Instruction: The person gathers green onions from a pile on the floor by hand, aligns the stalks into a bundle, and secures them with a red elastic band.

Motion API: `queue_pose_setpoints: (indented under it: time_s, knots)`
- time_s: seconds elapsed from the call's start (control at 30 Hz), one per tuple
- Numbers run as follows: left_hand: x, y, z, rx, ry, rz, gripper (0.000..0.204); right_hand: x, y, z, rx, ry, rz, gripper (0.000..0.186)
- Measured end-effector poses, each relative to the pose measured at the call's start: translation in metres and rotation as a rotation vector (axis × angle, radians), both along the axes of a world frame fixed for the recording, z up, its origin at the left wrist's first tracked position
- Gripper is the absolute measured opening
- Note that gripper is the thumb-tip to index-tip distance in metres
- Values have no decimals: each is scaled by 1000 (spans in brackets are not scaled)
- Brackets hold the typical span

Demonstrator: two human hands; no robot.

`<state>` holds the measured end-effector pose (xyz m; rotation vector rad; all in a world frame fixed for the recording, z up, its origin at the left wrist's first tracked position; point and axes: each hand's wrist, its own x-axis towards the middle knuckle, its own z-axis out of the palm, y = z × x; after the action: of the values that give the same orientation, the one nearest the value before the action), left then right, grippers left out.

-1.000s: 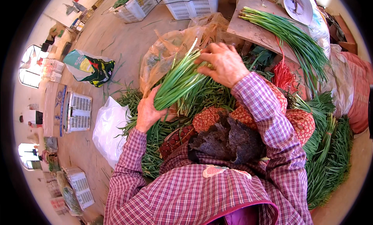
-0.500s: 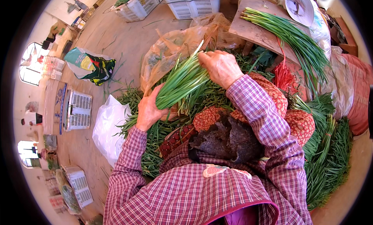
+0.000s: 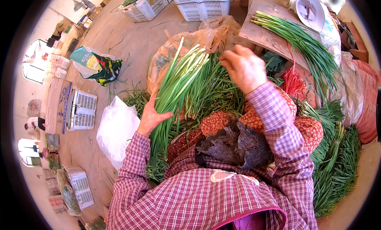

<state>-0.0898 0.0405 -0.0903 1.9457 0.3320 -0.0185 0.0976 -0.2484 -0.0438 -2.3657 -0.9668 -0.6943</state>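
My left hand [image 3: 151, 118] is closed around a bundle of garlic chives [image 3: 178, 83]. The pale stem ends fan out at the top, and the green leaves hang down past my wrist. To the right of those stems, apart from them, my right hand [image 3: 247, 69] is raised with its fingers bent. Motion blurs the fingertips, so whether they pinch anything is unclear. Below both hands lies a heap of loose chives [image 3: 220, 93], partly over an orange plastic bag [image 3: 160, 59]. A dark, ragged cloth [image 3: 238, 144] covers my lap.
Another chive bunch [image 3: 293, 37] rests on a wooden board [image 3: 254, 29] at the upper right, by a round dish [image 3: 310, 11]. Red ties [image 3: 293, 85] hang below the board. Chives are piled [image 3: 337, 170] at right. A white bag [image 3: 117, 130] and crates [image 3: 202, 7] stand around.
My right hand has left the stem ends and moved right. The bundle in my left hand has tipped more upright, its stems spreading and its leaves swinging down.
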Motion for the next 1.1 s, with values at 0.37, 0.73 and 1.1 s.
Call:
queue_pose_setpoints:
  time_s: [0.37,0.73,1.1]
  knots:
    - [7,-19,11,63,-67,-43,76,-9,23,1,87,144,178,18]
    - [-1,-9,20,-451,139,68,73,1,-42,-39,-614,438,-237,37]
    - [-7,5,-10,-893,122,102,103,-10,-13,-1,262,314,80,16]
